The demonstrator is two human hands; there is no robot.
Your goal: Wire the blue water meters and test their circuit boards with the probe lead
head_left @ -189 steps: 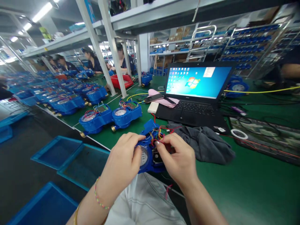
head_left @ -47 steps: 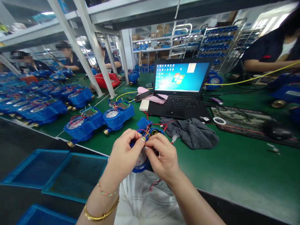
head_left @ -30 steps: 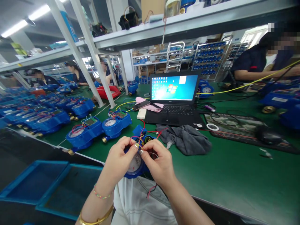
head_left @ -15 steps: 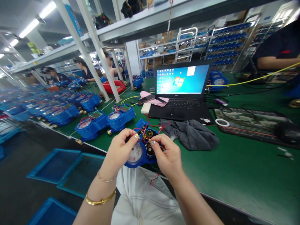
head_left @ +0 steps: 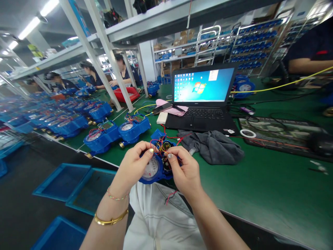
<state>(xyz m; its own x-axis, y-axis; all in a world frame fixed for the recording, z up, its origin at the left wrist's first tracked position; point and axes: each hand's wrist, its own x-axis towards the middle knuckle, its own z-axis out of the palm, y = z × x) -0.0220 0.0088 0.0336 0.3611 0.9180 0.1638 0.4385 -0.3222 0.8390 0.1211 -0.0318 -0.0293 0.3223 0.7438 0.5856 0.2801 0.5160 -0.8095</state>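
Observation:
A blue water meter [head_left: 151, 170] with a round white dial sits at the table edge in front of me, its wiring compartment uncovered. Thin red, yellow and dark wires [head_left: 159, 145] rise out of that compartment. My left hand [head_left: 134, 165] is closed above the dial, thumb and forefinger pinching wires. On the other side my right hand [head_left: 186, 170] pinches a yellowish wire end over the compartment. The fingertips are close together, and exactly which strands each holds is partly hidden. Loose red and black wire ends [head_left: 170, 197] hang below the meter over my lap.
A laptop [head_left: 201, 116] stands behind the meter, with a grey cloth [head_left: 214, 147] in front of it. Two blue meters [head_left: 134, 128] stand to the left, many more beyond. A keyboard [head_left: 281, 137] and white ring [head_left: 248, 133] lie right. Blue trays [head_left: 62, 180] are lower left. Co-workers sit behind.
My hands keep their pinch on the wires and have barely moved. The view has shifted slightly. A co-worker's arm behind the red bin has moved.

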